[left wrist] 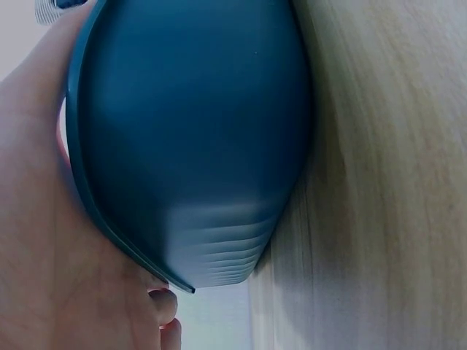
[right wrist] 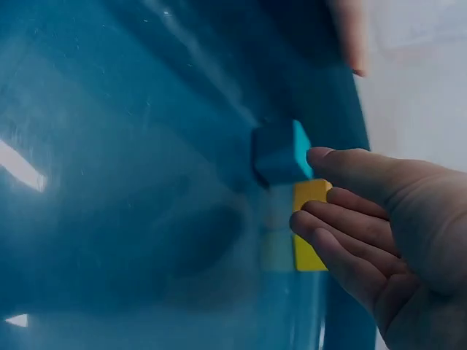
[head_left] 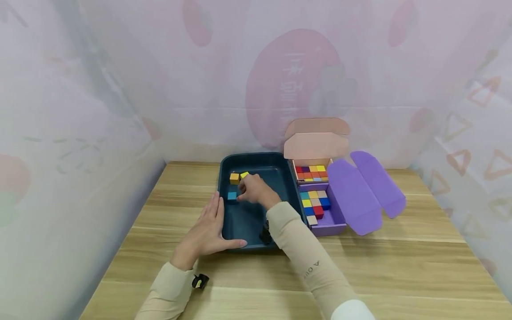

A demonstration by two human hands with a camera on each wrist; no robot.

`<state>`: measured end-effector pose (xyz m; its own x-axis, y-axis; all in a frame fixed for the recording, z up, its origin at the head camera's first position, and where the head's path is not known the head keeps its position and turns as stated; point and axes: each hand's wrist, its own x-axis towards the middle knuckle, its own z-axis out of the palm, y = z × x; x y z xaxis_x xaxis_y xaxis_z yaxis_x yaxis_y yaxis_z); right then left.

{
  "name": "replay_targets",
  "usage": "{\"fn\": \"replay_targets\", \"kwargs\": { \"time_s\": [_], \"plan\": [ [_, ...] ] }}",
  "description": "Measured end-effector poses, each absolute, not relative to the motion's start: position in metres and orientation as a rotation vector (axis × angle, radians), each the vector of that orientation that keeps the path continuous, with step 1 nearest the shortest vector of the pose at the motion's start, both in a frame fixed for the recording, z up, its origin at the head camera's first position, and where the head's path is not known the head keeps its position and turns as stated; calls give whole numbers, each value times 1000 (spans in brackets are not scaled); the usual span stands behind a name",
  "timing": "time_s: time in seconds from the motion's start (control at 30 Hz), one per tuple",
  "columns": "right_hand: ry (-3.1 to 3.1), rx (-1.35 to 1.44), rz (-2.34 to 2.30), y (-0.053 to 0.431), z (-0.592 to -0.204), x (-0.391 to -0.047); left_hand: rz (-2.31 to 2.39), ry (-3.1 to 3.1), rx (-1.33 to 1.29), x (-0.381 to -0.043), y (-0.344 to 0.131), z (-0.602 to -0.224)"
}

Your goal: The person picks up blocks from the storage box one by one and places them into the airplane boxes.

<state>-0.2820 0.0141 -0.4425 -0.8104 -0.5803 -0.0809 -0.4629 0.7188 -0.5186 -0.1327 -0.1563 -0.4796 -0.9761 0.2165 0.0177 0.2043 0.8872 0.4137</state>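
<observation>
Inside a dark teal tray (head_left: 242, 226) my right hand (head_left: 256, 191) hovers over the left side, fingers loosely bent and nothing between them. A blue cube (right wrist: 281, 153) lies on the tray floor, with the thumb tip right at its edge in the right wrist view. Beyond it stand an orange-yellow cube (head_left: 234, 178) and a yellow cube (head_left: 244, 174), the latter partly covered by the right hand. My left hand (head_left: 206, 233) rests against the tray's near left corner, fingers straight along the left rim and thumb along the front rim.
Right of the tray, an open purple box (head_left: 334, 218) holds several coloured cubes, its lid (head_left: 356, 191) folded out to the right. Behind it an open peach box (head_left: 316, 144) holds more cubes. Everything stands on a wooden table (head_left: 400, 275) before printed cloth walls.
</observation>
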Motion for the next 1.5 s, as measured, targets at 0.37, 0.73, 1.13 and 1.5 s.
{"fn": "replay_targets", "kwargs": {
  "time_s": [0.37, 0.73, 1.13, 1.5],
  "plan": [
    [2735, -769, -608, -9, -449, -281, 665, 3025, 366, -134, -155, -480],
    [2740, -792, -564, -5, -444, -280, 664, 3019, 352, -134, -159, -482],
    [2714, -962, -590, 43, -415, -274, 651, 3028, 336, -137, -162, -478],
    [2694, -984, -676, 100, -396, -258, 656, 3016, 318, -136, -164, -477]
  ]
}}
